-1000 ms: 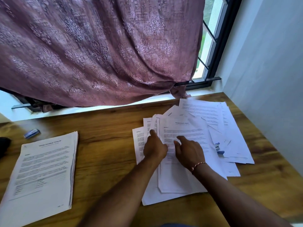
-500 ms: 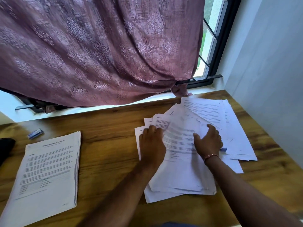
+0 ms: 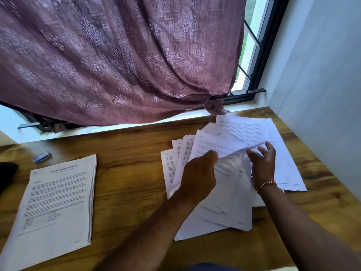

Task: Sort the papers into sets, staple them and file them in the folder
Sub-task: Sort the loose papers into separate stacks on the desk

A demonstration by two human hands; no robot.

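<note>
Thin white sheet [image 3: 218, 147]: your left hand [image 3: 197, 178] pinches its bent edge, and your right hand [image 3: 262, 163] hovers beside it, fingers [image 3: 270, 146] spread. It's light, floppy and slippery atop the loose pile [image 3: 234, 208] on the worktop [image 3: 127, 173]; I'd grip near a corner.

Mauve patterned curtain [image 3: 121, 61] over black-framed window [image 3: 259, 55]; wooden table [image 3: 129, 173]; pale wall [image 3: 320, 75].

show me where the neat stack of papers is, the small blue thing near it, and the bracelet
Neat stack of papers [image 3: 56, 198]: head view, middle of the top sheet.
Small blue thing [image 3: 42, 157]: head view, its middle, on the table.
Bracelet [image 3: 266, 184]: head view, band on the right wrist.
</note>
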